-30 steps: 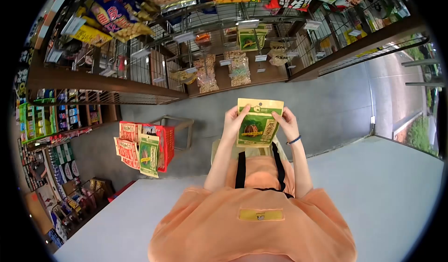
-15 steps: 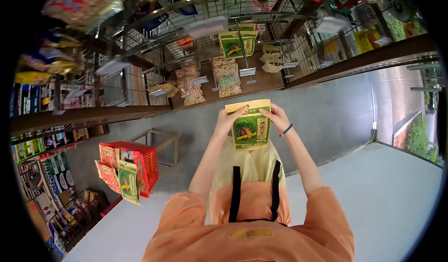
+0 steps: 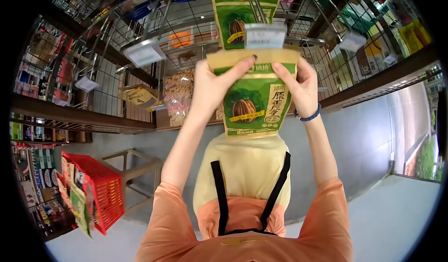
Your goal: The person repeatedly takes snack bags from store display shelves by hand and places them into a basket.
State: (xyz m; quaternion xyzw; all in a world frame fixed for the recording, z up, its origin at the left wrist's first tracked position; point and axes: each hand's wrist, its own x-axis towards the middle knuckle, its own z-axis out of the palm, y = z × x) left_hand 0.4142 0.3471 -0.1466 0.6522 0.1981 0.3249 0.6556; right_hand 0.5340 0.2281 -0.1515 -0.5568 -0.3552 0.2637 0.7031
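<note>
A green and tan snack bag [image 3: 249, 101] is upright between my two hands, its printed front facing me. My left hand [image 3: 212, 87] grips its upper left corner, thumb across the tan top strip. My right hand [image 3: 303, 87], with a dark blue band at the wrist, pinches the upper right corner. Just beyond the held bag, a matching green bag [image 3: 228, 17] hangs from a metal hook on the rack, with a price tag [image 3: 265, 37] in front of it. The held bag's top edge reaches just below this tag.
A red basket [image 3: 105, 192] with several snack bags stands at the lower left, beside a beige stool frame [image 3: 140, 168]. Wire racks with more price tags [image 3: 143, 53] spread across the top. Nut packs [image 3: 178, 96] lie on the lower shelf [image 3: 163, 122].
Both hands have raised the green bag towards the rack, and it looks larger. The rack and hanging bag are nearer. The basket has shifted left and down in view.
</note>
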